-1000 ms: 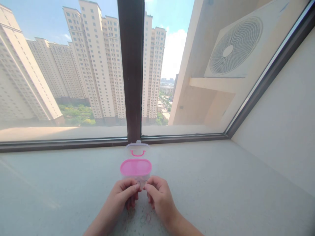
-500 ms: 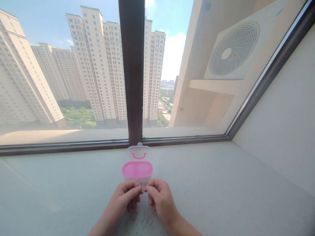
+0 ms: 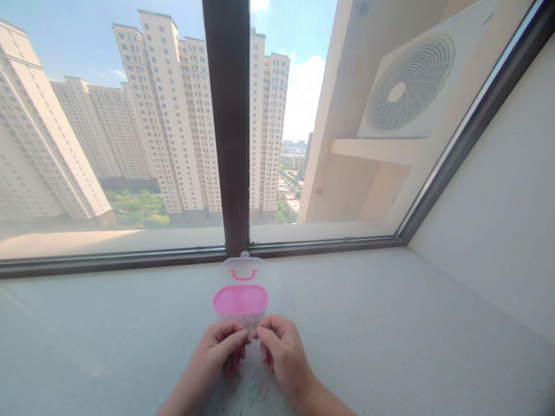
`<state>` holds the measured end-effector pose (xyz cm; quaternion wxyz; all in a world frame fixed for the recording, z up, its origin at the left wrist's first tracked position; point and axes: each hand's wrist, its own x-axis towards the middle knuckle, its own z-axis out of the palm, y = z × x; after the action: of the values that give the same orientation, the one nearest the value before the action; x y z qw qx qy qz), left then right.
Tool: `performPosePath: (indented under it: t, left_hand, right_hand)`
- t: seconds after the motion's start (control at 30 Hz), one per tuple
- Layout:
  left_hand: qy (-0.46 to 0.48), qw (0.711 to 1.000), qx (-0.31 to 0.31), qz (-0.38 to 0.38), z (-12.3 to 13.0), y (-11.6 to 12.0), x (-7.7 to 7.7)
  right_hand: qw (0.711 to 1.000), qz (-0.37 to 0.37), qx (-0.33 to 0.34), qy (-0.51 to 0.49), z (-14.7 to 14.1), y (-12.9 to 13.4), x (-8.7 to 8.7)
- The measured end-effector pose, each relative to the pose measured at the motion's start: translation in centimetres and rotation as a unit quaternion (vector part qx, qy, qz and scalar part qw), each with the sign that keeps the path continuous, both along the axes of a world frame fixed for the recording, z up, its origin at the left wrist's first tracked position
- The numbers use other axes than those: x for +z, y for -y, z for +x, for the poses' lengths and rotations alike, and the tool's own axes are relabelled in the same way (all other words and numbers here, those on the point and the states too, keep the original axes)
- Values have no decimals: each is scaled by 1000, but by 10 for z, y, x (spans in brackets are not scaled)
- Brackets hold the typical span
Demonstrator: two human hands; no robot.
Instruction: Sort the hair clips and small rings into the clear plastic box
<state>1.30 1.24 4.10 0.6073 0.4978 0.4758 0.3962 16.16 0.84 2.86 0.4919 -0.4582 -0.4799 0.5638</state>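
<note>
My left hand (image 3: 219, 348) pinches a small, thin dark ring (image 3: 246, 329), perhaps a hair elastic, between thumb and forefinger. A similar thin ring (image 3: 258, 325) is held in the fingertips of my right hand (image 3: 284, 351), close beside the first. Just beyond my hands stands a clear plastic box with a pink inner tray (image 3: 240, 300). Its clear lid (image 3: 243, 264), with a pink handle, is raised toward the window. Between my wrists, faint thin rings (image 3: 263, 390) lie on the sill; their material is hard to tell.
The pale windowsill (image 3: 108, 341) spreads around my hands. Behind the box runs a dark window frame (image 3: 236, 173), and a white wall (image 3: 489, 231) closes the right side. Outside the glass are tall buildings and an air-conditioner unit (image 3: 411, 86).
The view has shifted very slightly. Both hands keep their pinch and barely move.
</note>
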Motion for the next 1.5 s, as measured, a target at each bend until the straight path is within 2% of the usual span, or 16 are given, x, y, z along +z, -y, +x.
performPosePath:
  t: [1.5]
  left_hand:
    - [-24,1000,-11,9,-3,3,-2]
  right_hand:
    - [1000,-13,0,-2,-2,3,4]
